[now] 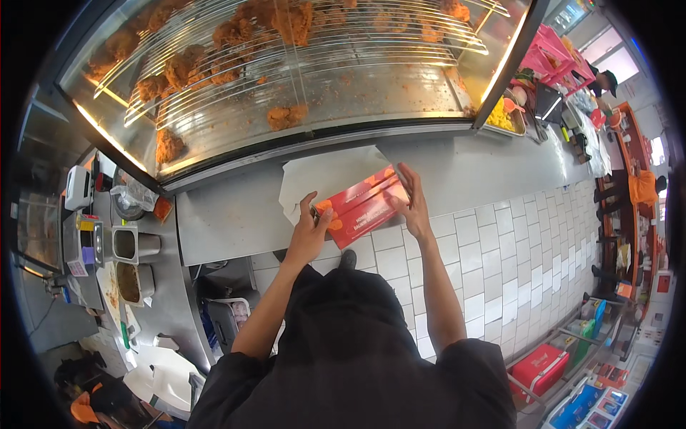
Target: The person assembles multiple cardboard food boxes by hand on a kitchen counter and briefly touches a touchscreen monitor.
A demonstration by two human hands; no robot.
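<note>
A red printed cardboard food box is held between my two hands over the front edge of the steel counter. Its left end is in my left hand, thumb on the upper face. At the other end, my right hand grips the box with its thumb on the face and its fingers along the far side. The box looks closed and bears writing. Behind and partly under it in view, a sheet of white paper lies on the counter.
Ahead stands a lit display cabinet with fried chicken on wire racks. To the left are steel containers and a white open carton. Tiled floor stretches right, near a red cooler box. Other people are farther off.
</note>
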